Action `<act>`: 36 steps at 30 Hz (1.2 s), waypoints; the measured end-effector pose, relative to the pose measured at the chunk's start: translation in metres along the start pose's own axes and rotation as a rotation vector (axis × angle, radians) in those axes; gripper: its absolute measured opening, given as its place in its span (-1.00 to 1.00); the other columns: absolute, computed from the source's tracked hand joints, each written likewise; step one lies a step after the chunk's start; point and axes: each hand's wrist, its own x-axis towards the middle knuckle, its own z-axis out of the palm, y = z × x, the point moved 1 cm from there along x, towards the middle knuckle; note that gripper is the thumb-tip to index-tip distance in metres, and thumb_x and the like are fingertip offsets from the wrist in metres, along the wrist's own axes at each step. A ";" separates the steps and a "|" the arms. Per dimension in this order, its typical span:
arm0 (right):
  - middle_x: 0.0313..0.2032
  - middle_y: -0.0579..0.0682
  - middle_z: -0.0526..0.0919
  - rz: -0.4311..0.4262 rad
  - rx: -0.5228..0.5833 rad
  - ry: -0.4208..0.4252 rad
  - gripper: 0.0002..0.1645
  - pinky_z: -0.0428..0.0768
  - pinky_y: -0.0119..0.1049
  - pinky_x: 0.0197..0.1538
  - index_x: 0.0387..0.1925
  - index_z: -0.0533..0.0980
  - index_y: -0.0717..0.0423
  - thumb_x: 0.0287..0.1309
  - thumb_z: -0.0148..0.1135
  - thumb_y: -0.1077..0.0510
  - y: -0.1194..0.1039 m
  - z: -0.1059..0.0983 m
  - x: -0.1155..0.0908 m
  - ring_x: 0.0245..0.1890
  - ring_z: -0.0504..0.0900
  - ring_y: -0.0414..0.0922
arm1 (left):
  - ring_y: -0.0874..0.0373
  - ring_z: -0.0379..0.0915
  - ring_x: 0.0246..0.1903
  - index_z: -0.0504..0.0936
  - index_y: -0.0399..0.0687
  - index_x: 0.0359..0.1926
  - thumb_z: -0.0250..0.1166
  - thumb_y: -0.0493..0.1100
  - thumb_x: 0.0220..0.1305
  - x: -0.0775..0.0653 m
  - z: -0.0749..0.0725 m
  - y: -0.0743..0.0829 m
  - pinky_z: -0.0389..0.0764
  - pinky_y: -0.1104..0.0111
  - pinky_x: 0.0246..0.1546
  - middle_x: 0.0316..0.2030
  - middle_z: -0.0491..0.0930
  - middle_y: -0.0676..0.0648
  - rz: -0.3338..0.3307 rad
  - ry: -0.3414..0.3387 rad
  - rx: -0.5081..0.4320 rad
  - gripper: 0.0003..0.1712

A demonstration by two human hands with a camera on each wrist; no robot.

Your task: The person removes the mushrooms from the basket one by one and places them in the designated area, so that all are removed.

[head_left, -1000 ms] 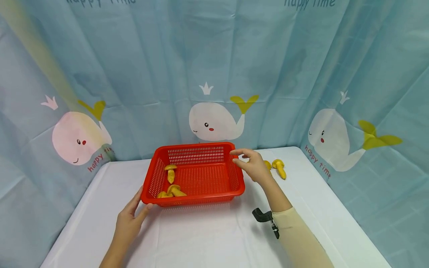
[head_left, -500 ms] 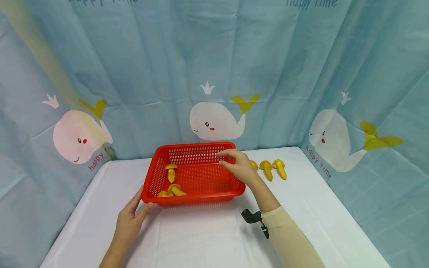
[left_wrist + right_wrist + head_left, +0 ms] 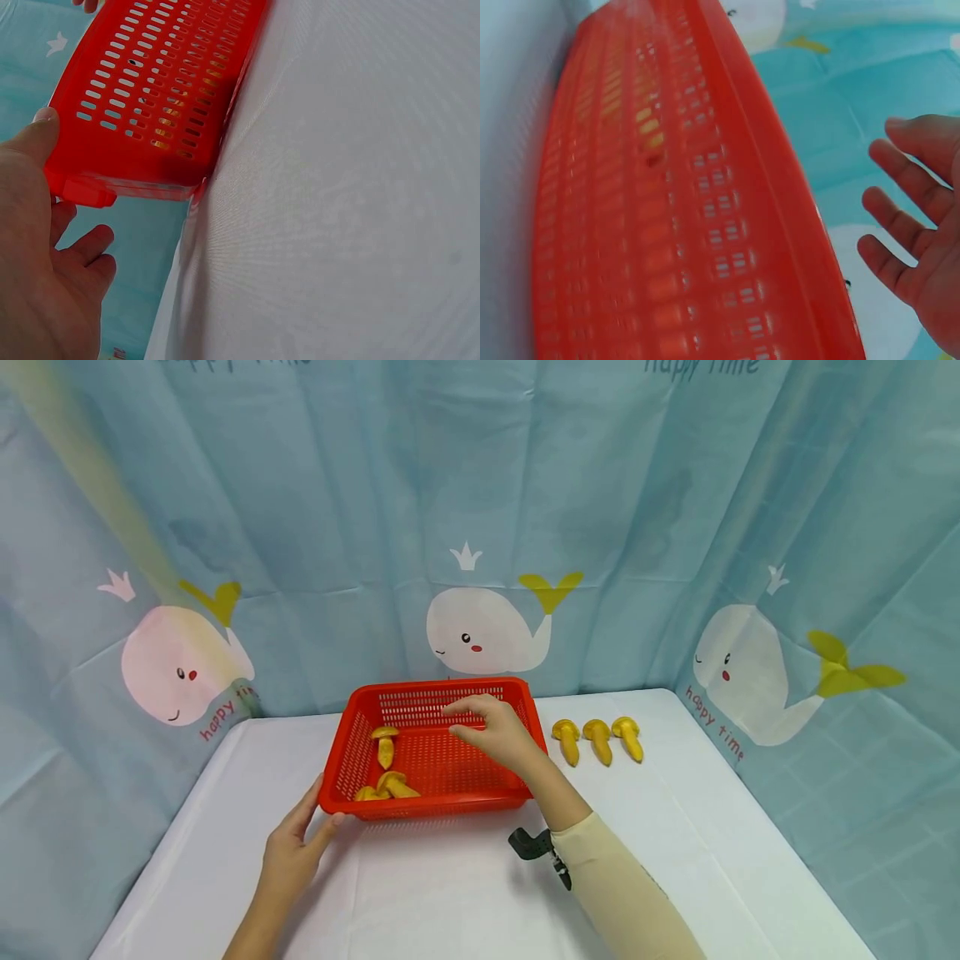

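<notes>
A red plastic basket (image 3: 442, 806) with slotted walls sits on the white table. My left hand (image 3: 291, 852) grips its near left corner; in the left wrist view the thumb (image 3: 45, 124) lies on the rim and the fingers curl beyond it. Inside, towards the left, are yellow mushrooms: one (image 3: 386, 750) lies apart, while another (image 3: 397, 786) overlaps a third (image 3: 369, 794) in the front left corner. Over the basket's right half hovers my right hand (image 3: 497, 735), fingers spread and loosely bent, holding nothing. The right wrist view shows it beyond the basket rim (image 3: 802, 202).
To the right of the basket, three more yellow mushrooms (image 3: 568, 743) lie in a row on the white tablecloth (image 3: 450, 893), caps away from me. A pale blue curtain (image 3: 360, 527) with whale prints stands behind the table and along both sides.
My empty right hand has moved left, from the basket's right rim to above its inside, uncovering the row of mushrooms on the table. The left hand stays at its corner.
</notes>
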 end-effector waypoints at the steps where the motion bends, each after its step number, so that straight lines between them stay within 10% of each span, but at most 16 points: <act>1: 0.12 -0.28 0.66 0.001 0.010 -0.008 -0.63 0.59 -0.03 0.26 0.14 0.67 -0.18 0.31 0.40 0.04 -0.002 0.003 0.001 0.25 0.51 -0.18 | 0.69 0.16 0.33 0.30 0.23 0.54 0.48 -0.15 0.26 0.000 0.000 0.000 0.21 0.84 0.19 0.46 0.38 0.01 0.000 0.000 -0.002 -0.11; 28: 0.08 -0.10 0.73 0.066 0.055 -0.106 -0.71 0.63 -0.06 0.24 0.04 0.71 -0.12 0.29 0.41 0.10 -0.012 0.074 0.042 0.20 0.59 -0.07 | 0.71 0.13 0.33 0.31 0.20 0.54 0.47 -0.12 0.28 -0.001 -0.002 0.000 0.20 0.85 0.17 0.46 0.38 0.00 0.011 0.004 0.024 -0.13; 36: -0.01 -0.32 0.72 0.094 0.028 -0.101 -0.74 0.65 -0.19 0.19 0.00 0.73 -0.23 0.27 0.44 0.06 -0.010 0.085 0.050 0.15 0.56 -0.25 | 0.73 0.13 0.32 0.29 0.28 0.54 0.48 -0.10 0.27 -0.001 -0.001 0.000 0.20 0.85 0.16 0.46 0.37 0.02 0.007 0.004 0.032 -0.11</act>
